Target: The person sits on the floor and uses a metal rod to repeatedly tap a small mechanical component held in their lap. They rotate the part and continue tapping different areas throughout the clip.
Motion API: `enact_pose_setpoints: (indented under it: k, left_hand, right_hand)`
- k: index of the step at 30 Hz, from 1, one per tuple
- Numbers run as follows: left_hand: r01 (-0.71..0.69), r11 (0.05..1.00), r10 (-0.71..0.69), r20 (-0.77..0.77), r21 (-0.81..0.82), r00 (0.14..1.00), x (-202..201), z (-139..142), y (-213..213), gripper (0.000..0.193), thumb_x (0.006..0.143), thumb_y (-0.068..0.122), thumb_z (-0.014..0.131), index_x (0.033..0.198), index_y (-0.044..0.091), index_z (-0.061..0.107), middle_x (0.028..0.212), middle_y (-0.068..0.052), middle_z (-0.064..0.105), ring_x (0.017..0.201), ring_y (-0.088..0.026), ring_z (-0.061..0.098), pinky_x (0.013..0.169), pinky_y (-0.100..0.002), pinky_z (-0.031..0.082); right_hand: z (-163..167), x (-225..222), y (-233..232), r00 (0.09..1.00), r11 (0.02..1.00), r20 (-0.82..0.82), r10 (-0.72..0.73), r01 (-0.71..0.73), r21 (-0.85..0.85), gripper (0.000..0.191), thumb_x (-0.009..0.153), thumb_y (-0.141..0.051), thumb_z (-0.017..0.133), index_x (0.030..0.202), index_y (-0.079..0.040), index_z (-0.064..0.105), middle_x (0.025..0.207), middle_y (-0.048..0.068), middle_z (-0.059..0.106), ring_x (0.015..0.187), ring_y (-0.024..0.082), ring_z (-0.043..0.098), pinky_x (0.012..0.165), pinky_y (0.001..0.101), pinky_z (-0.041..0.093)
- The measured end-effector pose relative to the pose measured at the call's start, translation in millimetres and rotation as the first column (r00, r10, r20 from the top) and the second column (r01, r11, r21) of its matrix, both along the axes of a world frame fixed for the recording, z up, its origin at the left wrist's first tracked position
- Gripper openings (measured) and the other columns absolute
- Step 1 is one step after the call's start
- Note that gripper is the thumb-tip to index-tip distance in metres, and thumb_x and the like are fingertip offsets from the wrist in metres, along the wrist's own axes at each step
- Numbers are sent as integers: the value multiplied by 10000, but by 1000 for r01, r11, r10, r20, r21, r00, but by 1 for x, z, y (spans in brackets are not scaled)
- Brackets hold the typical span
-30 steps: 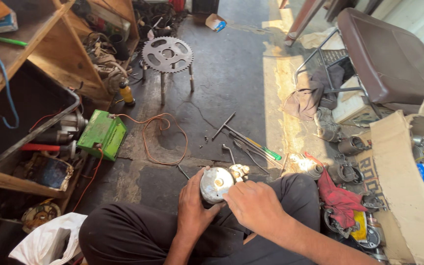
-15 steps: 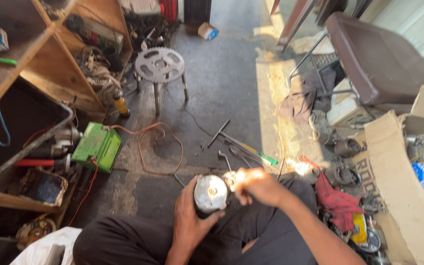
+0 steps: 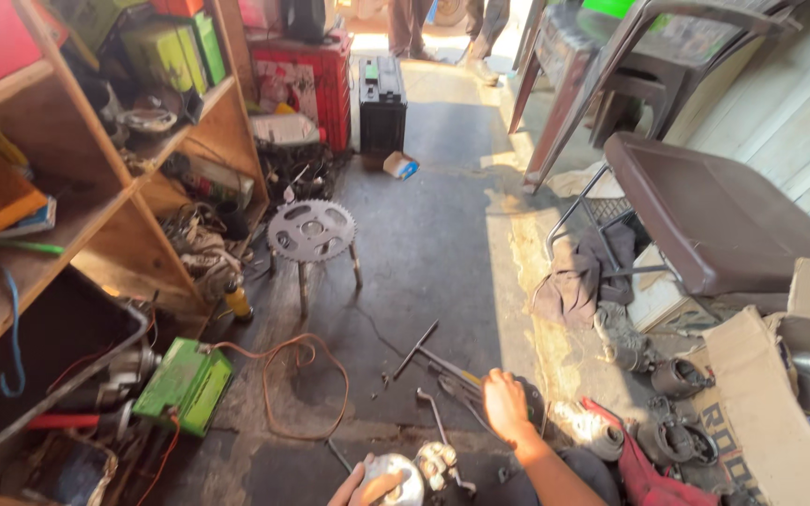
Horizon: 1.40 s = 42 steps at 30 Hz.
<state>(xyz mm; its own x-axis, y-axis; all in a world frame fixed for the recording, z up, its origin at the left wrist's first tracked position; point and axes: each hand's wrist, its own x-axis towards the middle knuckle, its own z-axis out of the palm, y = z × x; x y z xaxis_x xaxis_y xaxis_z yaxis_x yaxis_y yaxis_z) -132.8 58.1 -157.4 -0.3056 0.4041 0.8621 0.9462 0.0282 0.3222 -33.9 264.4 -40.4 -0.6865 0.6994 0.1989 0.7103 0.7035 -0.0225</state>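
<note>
Down at our lap, our left hand (image 3: 374, 484) stayed wrapped around the round metal part (image 3: 396, 478). Our right hand (image 3: 505, 405) had left it, reaching with loosely open, empty fingers toward the tools (image 3: 442, 367) on the floor (image 3: 424, 234), so the work paused.

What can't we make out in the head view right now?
- Left hand: cut off by the bottom edge, so its grip on the round metal part is unclear.
- Right hand: covers whatever lies under it among the tools.
- Lower shelf bay: contents lost in shadow.
</note>
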Motion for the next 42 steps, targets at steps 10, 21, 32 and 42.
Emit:
enact_pose_setpoints:
  k: [10, 21, 32, 42]
  left_hand:
    - [147, 978, -169, 155, 148, 973, 11, 10, -19, 255, 656, 460, 907, 777, 315, 736, 1108, 34, 737, 1172, -331, 671, 1120, -437, 445]
    - [226, 966, -82, 680, -126, 729, 31, 51, -59, 199, 609, 208, 924, 781, 160, 835, 1201, -81, 699, 1388, -426, 367, 1122, -562, 303]
    - [201, 979, -185, 484, 20, 855, 18, 49, -67, 328, 620, 238, 927, 893, 131, 781, 1213, -76, 703, 1323, -398, 501, 1136, -531, 367]
    - [147, 935, -346, 749, 321, 565, 17, 82, -76, 464, 799, 153, 715, 1223, 30, 571, 1198, -104, 593, 1121, -244, 591, 999, -385, 465]
  right_hand:
    - [-5, 2, 5, 998, 963, -31, -58, 48, -266, 342, 949, -187, 516, 1250, -25, 532, 1174, 262, 648, 1147, 447, 618, 969, 543, 504]
    - [22, -8, -31, 984, 983, -7, 178, -178, -44, 369, 865, -149, 564, 1218, -148, 673, 1117, 168, 588, 1111, 352, 561, 899, 493, 460]
    - [42, -37, -16, 979, 945, 149, -138, 175, -277, 274, 838, -205, 664, 1074, -73, 708, 1077, 247, 730, 1037, 404, 720, 873, 482, 571]
    - [31, -34, -42, 947, 938, -311, 85, -181, -295, 317, 812, -100, 583, 1118, -51, 650, 1085, 256, 713, 1027, 445, 693, 910, 505, 545]
